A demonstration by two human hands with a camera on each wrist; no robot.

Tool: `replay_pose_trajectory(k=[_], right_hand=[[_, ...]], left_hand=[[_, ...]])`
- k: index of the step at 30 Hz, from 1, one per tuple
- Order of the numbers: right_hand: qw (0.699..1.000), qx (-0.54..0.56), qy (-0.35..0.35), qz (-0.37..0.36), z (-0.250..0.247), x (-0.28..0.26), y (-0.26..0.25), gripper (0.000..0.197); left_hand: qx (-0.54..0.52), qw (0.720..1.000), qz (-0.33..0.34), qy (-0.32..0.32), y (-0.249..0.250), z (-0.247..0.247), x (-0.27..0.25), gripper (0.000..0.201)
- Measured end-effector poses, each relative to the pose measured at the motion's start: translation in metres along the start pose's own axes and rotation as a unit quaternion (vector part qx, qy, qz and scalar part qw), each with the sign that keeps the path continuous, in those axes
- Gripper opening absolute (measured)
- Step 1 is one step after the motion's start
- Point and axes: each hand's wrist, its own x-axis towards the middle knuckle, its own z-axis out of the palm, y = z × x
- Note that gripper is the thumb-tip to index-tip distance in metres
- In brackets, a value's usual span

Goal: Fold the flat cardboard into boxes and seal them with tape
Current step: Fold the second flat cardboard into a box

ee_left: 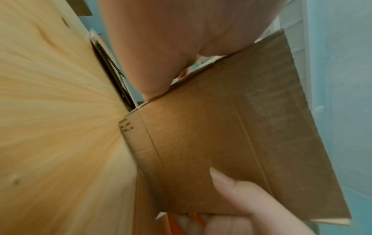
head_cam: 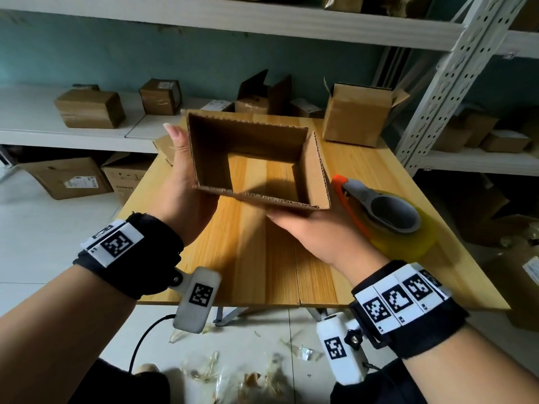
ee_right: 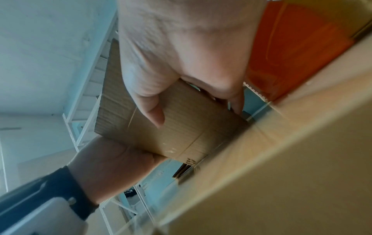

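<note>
Over the wooden table (head_cam: 256, 252) the cardboard sleeve (head_cam: 253, 158) is gripped squared-open by left hand (head_cam: 186, 182) and right hand (head_cam: 318, 228), so 4 bottom flaps probably get folded next.

The box (head_cam: 256, 158) is held above the middle of the table (head_cam: 256, 258), left hand (head_cam: 186, 188) on its left wall, right hand (head_cam: 318, 228) under its near right corner. The tape dispenser (head_cam: 385, 211) lies at the table's right edge. An open carton (head_cam: 355, 115) stands on the far right corner.
</note>
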Motion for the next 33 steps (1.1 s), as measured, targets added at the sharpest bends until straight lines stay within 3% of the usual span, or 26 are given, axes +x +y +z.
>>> replay_pose_trajectory(k=[4,8,10,14,18,19,23,26,30,31,33], right_hand=[[0.999,0.035,0.018,-0.022,0.002,-0.001,-0.006,0.103],[0.987,0.135,-0.083,-0.012,-0.001,-0.003,-0.002,0.159],[0.968,0.232,-0.091,-0.042,-0.004,-0.008,-0.005,0.168],[0.918,0.382,-0.075,-0.072,-0.003,-0.009,0.001,0.127],[0.846,0.527,-0.079,-0.019,-0.009,-0.006,-0.009,0.135],[0.840,0.538,-0.066,-0.016,-0.010,-0.007,-0.015,0.131],[0.846,0.531,-0.053,-0.001,-0.011,-0.004,-0.024,0.103],[0.884,0.468,-0.015,0.008,-0.007,-0.002,-0.020,0.086],[0.903,0.428,0.042,0.008,0.000,-0.002,-0.012,0.035],[0.911,0.410,0.044,0.000,0.001,-0.002,-0.012,0.037],[0.897,0.439,0.042,0.016,0.004,0.000,-0.018,0.069]], left_hand=[[-0.016,1.000,0.001,0.015,0.001,-0.003,0.003,0.107],[0.011,0.999,-0.026,-0.016,0.002,-0.004,0.001,0.092],[0.011,0.999,-0.044,-0.011,0.004,-0.005,0.001,0.094],[0.002,0.998,-0.054,0.020,0.009,-0.003,-0.002,0.094],[-0.021,0.998,-0.059,0.022,0.010,-0.001,-0.006,0.092],[-0.026,0.997,-0.062,0.024,0.011,-0.002,-0.006,0.093],[-0.032,0.996,-0.070,0.039,0.013,-0.001,-0.008,0.097],[-0.007,0.996,-0.072,0.045,0.012,0.001,-0.011,0.093],[0.028,0.996,-0.063,0.056,0.010,0.004,-0.013,0.073],[0.031,0.996,-0.063,0.059,0.010,0.005,-0.013,0.071],[0.035,0.995,-0.067,0.063,0.011,0.006,-0.013,0.075]])
